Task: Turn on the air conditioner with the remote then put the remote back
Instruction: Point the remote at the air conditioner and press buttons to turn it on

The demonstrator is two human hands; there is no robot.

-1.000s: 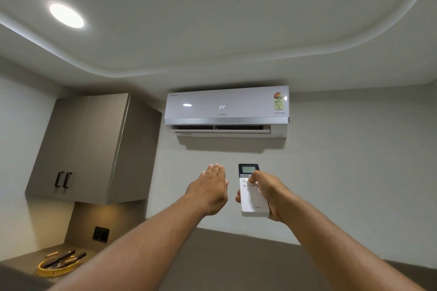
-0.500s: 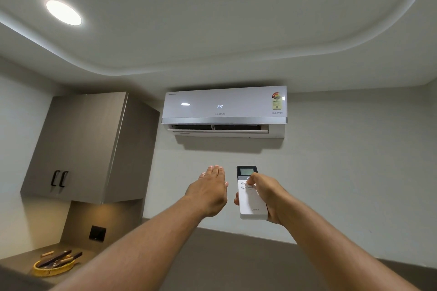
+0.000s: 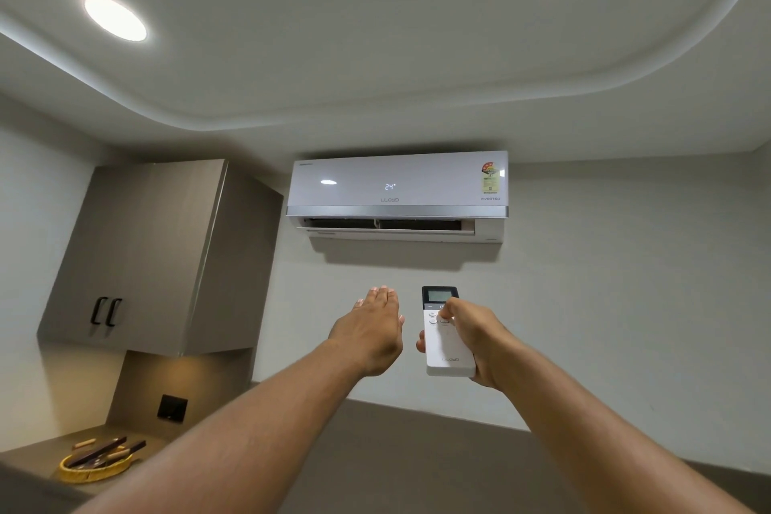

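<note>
A white air conditioner (image 3: 398, 190) hangs high on the wall ahead, its front showing 24 and its lower flap open. My right hand (image 3: 479, 340) holds a white remote (image 3: 447, 351) with a dark screen at the top, raised toward the unit, with my thumb on the buttons just below the screen. My left hand (image 3: 371, 332) is stretched out flat beside the remote, palm down, fingers together and holding nothing.
A grey wall cabinet (image 3: 142, 259) with two black handles hangs at the left. Below it, a counter (image 3: 37, 455) carries a yellow woven tray (image 3: 94, 467) with dark remotes in it. A black wall switch (image 3: 172, 408) sits above the counter. Two round ceiling lights are lit.
My thumb has shifted slightly up on the remote's buttons. Both arms stay raised in almost the same place, and the unit's flap stays open.
</note>
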